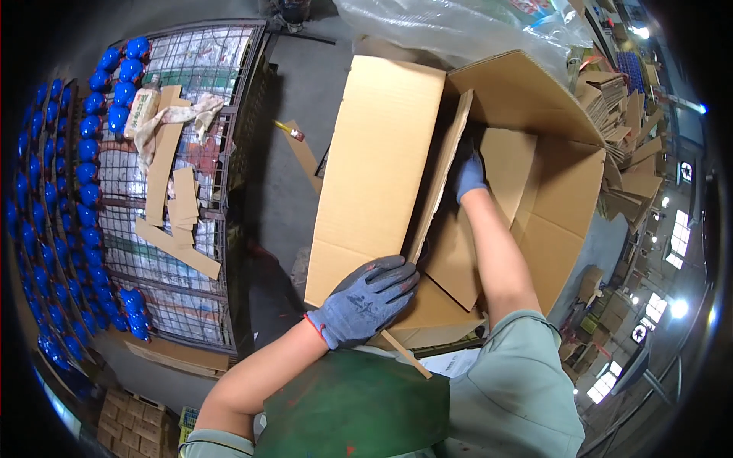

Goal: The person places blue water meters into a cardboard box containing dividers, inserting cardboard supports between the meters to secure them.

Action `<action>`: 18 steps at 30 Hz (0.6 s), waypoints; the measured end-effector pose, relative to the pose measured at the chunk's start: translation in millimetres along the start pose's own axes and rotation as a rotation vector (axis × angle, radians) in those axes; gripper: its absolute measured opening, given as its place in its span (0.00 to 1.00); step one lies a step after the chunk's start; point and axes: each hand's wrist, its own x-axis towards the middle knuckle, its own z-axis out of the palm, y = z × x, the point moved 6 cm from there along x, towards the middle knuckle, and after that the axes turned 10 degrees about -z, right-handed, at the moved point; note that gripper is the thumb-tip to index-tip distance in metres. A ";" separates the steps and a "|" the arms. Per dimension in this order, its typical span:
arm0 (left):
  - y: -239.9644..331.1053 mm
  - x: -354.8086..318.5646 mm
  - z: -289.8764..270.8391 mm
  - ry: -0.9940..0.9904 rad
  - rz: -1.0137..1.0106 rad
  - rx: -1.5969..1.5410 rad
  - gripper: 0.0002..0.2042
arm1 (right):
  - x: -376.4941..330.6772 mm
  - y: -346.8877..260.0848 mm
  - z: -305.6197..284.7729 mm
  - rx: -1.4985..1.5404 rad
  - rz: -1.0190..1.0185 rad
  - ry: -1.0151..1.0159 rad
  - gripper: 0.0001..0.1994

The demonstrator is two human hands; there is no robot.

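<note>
A large open cardboard box (565, 183) stands in front of me with its flaps raised. A broad flap (374, 153) leans out to the left, and an upright cardboard sheet (443, 168) runs inside along that side. My left hand (366, 298), in a blue-grey glove, lies on the box's near left edge. Its fingers are stretched out against the cardboard; the thumb is hidden. My right hand (471, 174), in a similar glove, reaches deep inside between the upright sheet and an inner panel (500, 164). Its fingers are in dark shadow, so what they touch is hidden.
To the left, a wire-mesh rack (206, 153) bears cardboard strips (164, 164), a rag (179, 114) and rows of blue round objects (89, 172). Clear plastic sheeting (458, 27) lies beyond the box. Stacked flattened cardboard (611, 107) is at the right.
</note>
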 end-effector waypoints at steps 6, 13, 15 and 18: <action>-5.7 -12.8 9.1 0.132 -0.010 -0.114 0.16 | 2.8 -17.3 26.1 0.019 -0.043 -0.111 0.22; -82.0 -144.9 -70.4 0.404 -0.317 -0.125 0.21 | -74.3 -30.9 1.2 0.583 0.208 -0.030 0.21; -160.5 -260.8 -80.3 0.520 -0.735 -0.023 0.22 | -122.6 -81.8 -20.2 0.682 0.112 0.070 0.21; -279.6 -509.5 -69.6 1.016 -1.520 -0.235 0.30 | -228.6 -210.7 -43.3 0.245 -0.119 0.297 0.22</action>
